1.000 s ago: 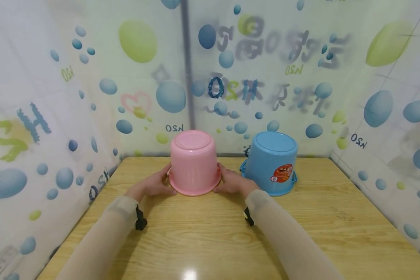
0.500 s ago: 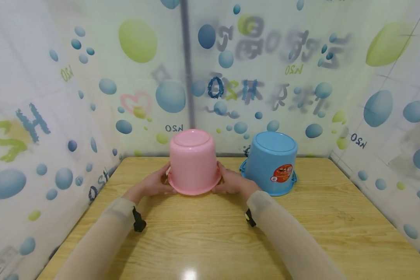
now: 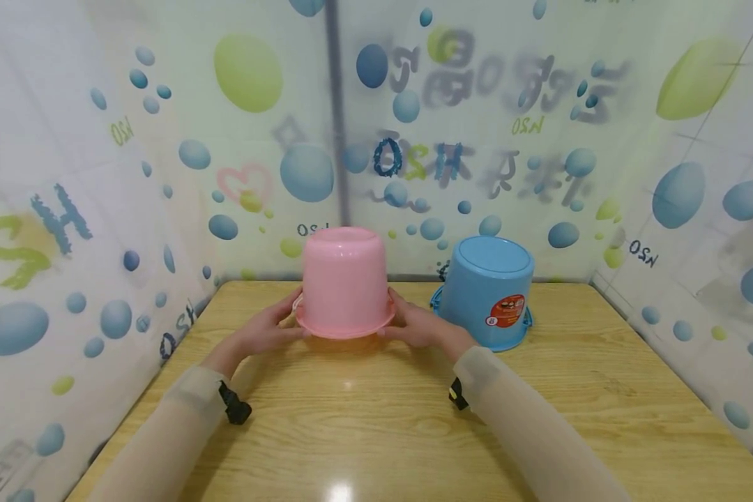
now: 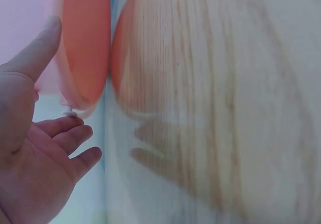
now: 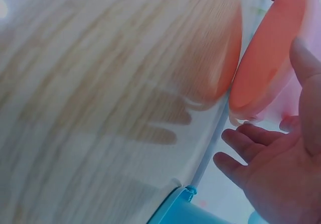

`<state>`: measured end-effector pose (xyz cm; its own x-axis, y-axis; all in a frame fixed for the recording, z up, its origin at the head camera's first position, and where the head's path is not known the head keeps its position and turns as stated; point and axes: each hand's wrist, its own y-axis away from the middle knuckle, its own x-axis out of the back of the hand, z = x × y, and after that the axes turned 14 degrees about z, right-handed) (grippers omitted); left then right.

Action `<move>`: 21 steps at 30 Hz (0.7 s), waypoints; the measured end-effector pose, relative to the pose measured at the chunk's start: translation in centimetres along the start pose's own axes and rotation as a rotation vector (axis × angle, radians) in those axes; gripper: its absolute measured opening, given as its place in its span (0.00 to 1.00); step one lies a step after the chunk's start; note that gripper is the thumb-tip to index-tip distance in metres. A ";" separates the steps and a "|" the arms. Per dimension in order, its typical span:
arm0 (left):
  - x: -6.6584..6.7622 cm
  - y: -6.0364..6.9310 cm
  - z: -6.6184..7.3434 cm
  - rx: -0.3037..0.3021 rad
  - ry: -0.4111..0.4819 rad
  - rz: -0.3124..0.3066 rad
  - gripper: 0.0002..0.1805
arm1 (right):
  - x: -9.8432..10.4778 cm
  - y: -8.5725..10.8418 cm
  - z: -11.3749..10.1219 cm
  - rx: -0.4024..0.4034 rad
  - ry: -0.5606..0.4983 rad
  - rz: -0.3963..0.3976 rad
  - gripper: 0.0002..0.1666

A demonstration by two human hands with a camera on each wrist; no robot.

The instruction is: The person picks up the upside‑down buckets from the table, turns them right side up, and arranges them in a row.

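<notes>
In the head view a pink bucket (image 3: 345,282) is upside down, held between both hands. Its near rim is raised off the table (image 3: 351,432), and in the left wrist view its inside (image 4: 88,48) shows orange. At the bucket's left side, the left hand (image 3: 266,331) grips the rim, thumb in front and fingers by the handle's joint. The right hand (image 3: 417,324) holds the opposite side of the rim in the same way. A blue bucket (image 3: 486,293) with a red label stands upside down just right of the right hand.
Printed curtains (image 3: 477,104) with blue and green dots enclose the table at the back and both sides. The blue bucket's handle (image 3: 436,300) sticks out toward the right hand. Wood grain and a bright reflection mark the table's front.
Both hands have raised the pink bucket's near rim off the table and tilted it slightly back. The left forearm has shifted a little left. The blue bucket has stayed put.
</notes>
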<state>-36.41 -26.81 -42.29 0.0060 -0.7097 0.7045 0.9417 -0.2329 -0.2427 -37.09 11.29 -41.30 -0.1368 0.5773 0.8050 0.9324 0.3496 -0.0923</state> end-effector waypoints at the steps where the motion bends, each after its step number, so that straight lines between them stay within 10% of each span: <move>1: 0.0 0.1 0.0 -0.009 0.004 0.008 0.57 | 0.0 0.0 0.0 -0.001 -0.006 0.003 0.65; 21: 0.4 1.4 2.2 -0.003 0.127 0.105 0.45 | 1.0 1.7 -0.3 0.039 -0.134 0.076 0.60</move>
<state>-34.37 -25.97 -40.89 0.0616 -0.8083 0.5856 0.9371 -0.1551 -0.3127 -35.59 12.26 -40.49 -0.1122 0.6956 0.7096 0.9283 0.3282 -0.1749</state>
